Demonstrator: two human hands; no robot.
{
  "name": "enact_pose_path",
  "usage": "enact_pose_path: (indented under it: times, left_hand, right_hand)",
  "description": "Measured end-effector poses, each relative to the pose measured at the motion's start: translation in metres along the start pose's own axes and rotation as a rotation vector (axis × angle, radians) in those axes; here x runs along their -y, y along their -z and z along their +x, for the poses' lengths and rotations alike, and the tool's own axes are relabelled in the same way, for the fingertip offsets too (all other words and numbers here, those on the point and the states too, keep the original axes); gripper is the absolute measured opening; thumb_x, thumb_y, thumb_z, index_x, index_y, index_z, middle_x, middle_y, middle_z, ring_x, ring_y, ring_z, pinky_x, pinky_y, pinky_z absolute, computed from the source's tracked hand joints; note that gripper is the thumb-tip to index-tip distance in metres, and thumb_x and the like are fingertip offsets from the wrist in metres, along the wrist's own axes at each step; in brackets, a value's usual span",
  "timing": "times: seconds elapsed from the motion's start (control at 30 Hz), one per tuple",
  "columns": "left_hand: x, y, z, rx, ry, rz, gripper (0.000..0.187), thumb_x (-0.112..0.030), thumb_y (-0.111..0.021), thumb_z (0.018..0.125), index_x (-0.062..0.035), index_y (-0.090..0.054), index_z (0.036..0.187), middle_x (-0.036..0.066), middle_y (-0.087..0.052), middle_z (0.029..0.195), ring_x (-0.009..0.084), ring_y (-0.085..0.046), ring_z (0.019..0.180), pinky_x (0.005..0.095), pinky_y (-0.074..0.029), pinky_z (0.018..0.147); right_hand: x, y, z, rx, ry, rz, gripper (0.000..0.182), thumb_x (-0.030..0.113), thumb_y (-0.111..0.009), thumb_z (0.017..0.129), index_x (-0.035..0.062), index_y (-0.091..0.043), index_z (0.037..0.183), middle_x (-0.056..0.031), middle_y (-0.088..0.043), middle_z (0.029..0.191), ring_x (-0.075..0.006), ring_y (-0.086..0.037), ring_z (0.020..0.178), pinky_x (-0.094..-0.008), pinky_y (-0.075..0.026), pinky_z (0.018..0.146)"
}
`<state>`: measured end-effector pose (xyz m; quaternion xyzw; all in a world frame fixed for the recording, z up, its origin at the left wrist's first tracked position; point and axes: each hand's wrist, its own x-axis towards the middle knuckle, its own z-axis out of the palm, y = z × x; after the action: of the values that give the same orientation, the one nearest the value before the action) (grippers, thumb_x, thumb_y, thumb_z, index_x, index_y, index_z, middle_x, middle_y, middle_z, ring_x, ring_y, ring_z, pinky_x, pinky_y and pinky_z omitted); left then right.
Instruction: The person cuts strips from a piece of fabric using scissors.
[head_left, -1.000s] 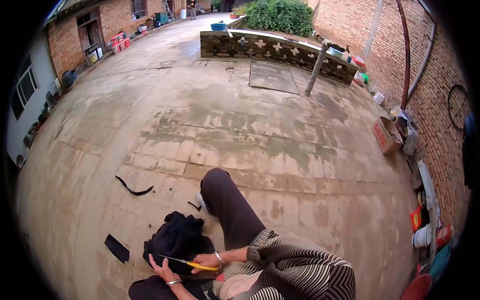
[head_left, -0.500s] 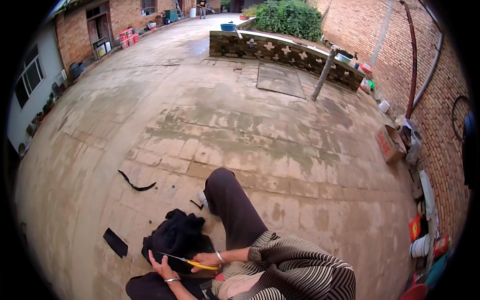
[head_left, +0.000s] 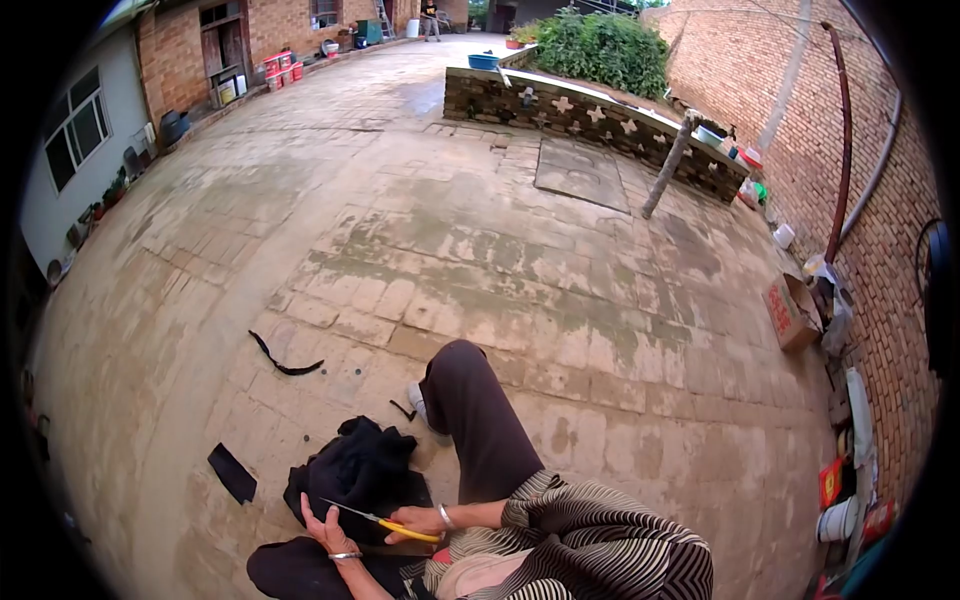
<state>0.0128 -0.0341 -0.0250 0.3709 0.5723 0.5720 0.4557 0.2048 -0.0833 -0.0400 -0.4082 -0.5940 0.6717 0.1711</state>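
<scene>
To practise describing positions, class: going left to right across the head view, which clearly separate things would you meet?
Window → black scrap → red containers → scissors → blue basin → post → cardboard box.

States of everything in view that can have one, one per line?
Yellow-handled scissors: held in right hand; blade gap unclear
Black cloth: bunched up
Left hand: at the black cloth, grip unclear
Long black strip: curved, loose on ground
Black rectangular piece: lying on ground
Cardboard box: top open
Blue basin: upright
</scene>
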Motion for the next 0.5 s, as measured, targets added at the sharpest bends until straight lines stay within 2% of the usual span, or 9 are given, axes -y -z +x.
enact_pose_path:
  times: [0.33, 0.5]
  left_hand:
    - [0.005, 0.004, 0.003, 0.02, -0.008, -0.003, 0.074, -0.004, -0.063, 0.064, 0.0017, -0.046, 0.136, 0.015, -0.045, 0.138, 0.0282, -0.044, 0.124, 0.0356, -0.029, 0.11]
    - [0.006, 0.004, 0.003, 0.024, -0.001, -0.021, 0.073, -0.003, -0.062, 0.065, 0.0021, -0.046, 0.136, 0.015, -0.046, 0.137, 0.0276, -0.044, 0.124, 0.0354, -0.029, 0.109]
  right_hand:
    - [0.016, 0.003, -0.008, 0.018, -0.02, 0.046, 0.061, 0.055, -0.064, 0.085, -0.0053, -0.056, 0.086, -0.0086, -0.051, 0.068, -0.0155, -0.054, 0.065, -0.0354, -0.043, 0.055]
    - [0.0, -0.001, 0.001, -0.011, 0.02, -0.023, 0.061, 0.055, -0.064, 0.085, -0.0056, -0.057, 0.086, -0.01, -0.053, 0.069, -0.0169, -0.055, 0.066, -0.0359, -0.044, 0.056]
